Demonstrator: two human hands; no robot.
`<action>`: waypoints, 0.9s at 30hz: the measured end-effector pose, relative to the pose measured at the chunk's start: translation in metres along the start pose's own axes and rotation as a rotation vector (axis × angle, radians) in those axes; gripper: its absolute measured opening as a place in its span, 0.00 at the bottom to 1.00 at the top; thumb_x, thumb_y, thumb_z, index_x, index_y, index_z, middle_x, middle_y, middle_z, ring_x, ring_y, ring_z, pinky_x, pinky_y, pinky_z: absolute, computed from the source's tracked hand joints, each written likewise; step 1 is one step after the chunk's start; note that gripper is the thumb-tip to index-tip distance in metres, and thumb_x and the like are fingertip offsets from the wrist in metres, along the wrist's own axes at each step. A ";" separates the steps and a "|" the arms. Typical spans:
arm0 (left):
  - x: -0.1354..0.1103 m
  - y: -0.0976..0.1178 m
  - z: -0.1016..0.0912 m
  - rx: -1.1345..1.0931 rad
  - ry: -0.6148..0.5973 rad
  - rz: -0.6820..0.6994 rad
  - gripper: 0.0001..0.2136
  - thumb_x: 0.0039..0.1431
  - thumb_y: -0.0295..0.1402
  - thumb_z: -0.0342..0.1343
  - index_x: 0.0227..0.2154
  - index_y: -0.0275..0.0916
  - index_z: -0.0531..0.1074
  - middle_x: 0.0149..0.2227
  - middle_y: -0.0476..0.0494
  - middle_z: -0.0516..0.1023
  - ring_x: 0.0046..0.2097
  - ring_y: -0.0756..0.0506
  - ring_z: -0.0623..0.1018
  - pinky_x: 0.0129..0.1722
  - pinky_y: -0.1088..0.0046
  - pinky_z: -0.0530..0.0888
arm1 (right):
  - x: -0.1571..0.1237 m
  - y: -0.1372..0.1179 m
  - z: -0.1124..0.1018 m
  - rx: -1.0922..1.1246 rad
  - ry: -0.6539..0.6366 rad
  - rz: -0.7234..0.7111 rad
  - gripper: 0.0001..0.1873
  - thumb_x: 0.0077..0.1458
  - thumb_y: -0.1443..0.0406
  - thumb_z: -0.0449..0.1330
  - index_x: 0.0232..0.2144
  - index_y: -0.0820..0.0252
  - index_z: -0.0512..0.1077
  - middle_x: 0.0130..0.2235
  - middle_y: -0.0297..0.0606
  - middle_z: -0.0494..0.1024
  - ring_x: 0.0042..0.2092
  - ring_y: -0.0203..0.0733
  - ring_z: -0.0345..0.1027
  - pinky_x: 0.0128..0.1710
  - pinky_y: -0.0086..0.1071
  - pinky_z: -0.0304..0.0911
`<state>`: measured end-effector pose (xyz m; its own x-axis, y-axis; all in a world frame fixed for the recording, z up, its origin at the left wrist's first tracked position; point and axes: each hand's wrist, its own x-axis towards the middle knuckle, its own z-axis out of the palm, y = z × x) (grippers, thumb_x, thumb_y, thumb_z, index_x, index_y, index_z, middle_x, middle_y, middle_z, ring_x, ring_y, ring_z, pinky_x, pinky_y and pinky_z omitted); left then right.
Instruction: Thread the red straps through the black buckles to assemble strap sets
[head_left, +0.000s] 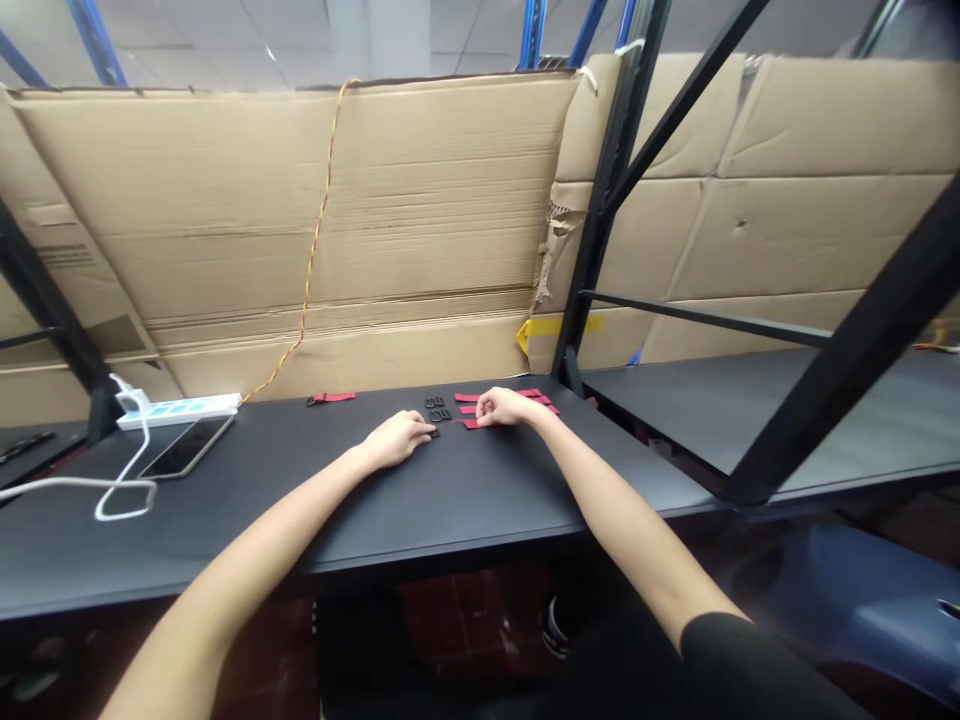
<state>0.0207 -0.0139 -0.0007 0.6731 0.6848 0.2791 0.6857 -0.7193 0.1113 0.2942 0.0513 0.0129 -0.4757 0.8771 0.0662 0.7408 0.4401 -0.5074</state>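
Hands apart: left hand (396, 440) flat beside black pieces (436, 409), right hand (504, 407) pinched over red strips (466, 409), both near the far edge of the black table (465, 500)

The camera is riding on the person's head, and it is looking forward and down. It is looking out over the black counter (225, 530) from the near side, so the counter is stretching across the lower middle of the picture. The left hand (395, 440) and the right hand (504, 406) are showing near the middle, a little way off from the camera. Both arms are reaching away from it. A black sleeve (757, 665) is coming in very close at the bottom right. Down past the counter's edge, the camera is catching some of the floor (465, 640). Far ahead, it is facing a big cardboard wall (300, 220).
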 end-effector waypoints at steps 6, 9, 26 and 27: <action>0.031 0.009 0.017 -0.005 0.058 -0.009 0.15 0.65 0.37 0.47 0.47 0.40 0.76 0.46 0.39 0.73 0.46 0.44 0.73 0.49 0.68 0.70 | 0.005 0.008 -0.001 0.015 -0.028 0.016 0.11 0.39 0.63 0.66 0.27 0.64 0.77 0.27 0.36 0.77 0.29 0.37 0.67 0.29 0.27 0.61; 0.034 0.010 0.019 0.049 0.107 -0.029 0.16 0.65 0.40 0.47 0.46 0.42 0.76 0.49 0.40 0.71 0.48 0.43 0.72 0.48 0.67 0.70 | 0.006 0.011 -0.001 0.003 -0.018 0.011 0.08 0.41 0.66 0.65 0.28 0.64 0.76 0.28 0.37 0.77 0.29 0.37 0.68 0.30 0.28 0.60; -0.063 -0.134 -0.030 0.249 0.132 -0.938 0.22 0.65 0.38 0.37 0.60 0.42 0.59 0.66 0.34 0.52 0.64 0.32 0.54 0.54 0.38 0.57 | 0.007 -0.006 0.005 -0.210 0.281 -0.036 0.11 0.54 0.61 0.60 0.34 0.61 0.77 0.37 0.43 0.80 0.38 0.44 0.72 0.38 0.29 0.60; -0.063 -0.135 -0.031 0.240 0.097 -0.935 0.22 0.65 0.37 0.36 0.60 0.42 0.59 0.67 0.34 0.51 0.65 0.32 0.53 0.54 0.37 0.57 | 0.007 -0.006 0.006 -0.208 0.287 -0.047 0.10 0.55 0.61 0.59 0.34 0.61 0.77 0.37 0.43 0.80 0.39 0.44 0.72 0.38 0.29 0.60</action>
<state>-0.1232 0.0367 -0.0041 -0.1911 0.9477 0.2558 0.9779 0.1612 0.1335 0.2837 0.0531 0.0115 -0.3807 0.8603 0.3390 0.8160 0.4850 -0.3145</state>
